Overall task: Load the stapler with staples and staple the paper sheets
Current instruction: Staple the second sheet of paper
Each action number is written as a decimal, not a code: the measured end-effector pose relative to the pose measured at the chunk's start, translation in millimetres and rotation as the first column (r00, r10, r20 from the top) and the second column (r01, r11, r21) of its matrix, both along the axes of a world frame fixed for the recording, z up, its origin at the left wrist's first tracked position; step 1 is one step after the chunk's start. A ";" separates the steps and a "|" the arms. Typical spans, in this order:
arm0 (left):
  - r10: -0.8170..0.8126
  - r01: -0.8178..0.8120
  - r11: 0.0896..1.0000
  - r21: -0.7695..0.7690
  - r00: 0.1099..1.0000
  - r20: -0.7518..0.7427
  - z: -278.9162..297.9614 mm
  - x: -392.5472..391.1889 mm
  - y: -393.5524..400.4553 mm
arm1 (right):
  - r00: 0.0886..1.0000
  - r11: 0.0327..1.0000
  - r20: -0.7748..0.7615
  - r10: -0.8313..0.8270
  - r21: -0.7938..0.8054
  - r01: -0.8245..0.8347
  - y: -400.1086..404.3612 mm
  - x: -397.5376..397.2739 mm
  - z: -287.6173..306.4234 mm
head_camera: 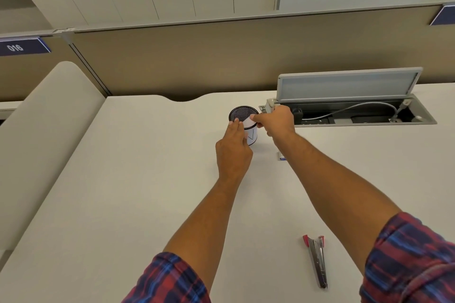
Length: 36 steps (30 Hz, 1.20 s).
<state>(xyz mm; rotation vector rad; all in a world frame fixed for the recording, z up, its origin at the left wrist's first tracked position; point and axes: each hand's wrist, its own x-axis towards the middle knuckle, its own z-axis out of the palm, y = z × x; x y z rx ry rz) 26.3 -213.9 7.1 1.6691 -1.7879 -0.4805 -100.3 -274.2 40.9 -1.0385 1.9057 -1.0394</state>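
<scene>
White desk (147, 179), mesh cup (242, 112) holding paper (251, 130): right hand (278, 122) pinching it, left hand (234, 147) flat, fingers straight.

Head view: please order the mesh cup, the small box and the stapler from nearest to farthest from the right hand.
1. Mesh cup: just left of the right hand.
2. Small box: on the desk under that forearm.
3. Stapler: far back, near the right sleeve.

I read "016" in white digits on the dark blue sign (23, 47) fixed to the partition at far left. A second blue sign (443, 16) at far right shows me no digits. The paper (251, 134) at the cup carries a dark mark I cannot read.
</scene>
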 end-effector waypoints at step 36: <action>0.186 0.006 0.918 0.396 0.876 -0.445 -39.5 -10.9 227.0 | 0.977 0.977 -0.115 0.181 0.137 -0.165 306.4 -13.7 -51.1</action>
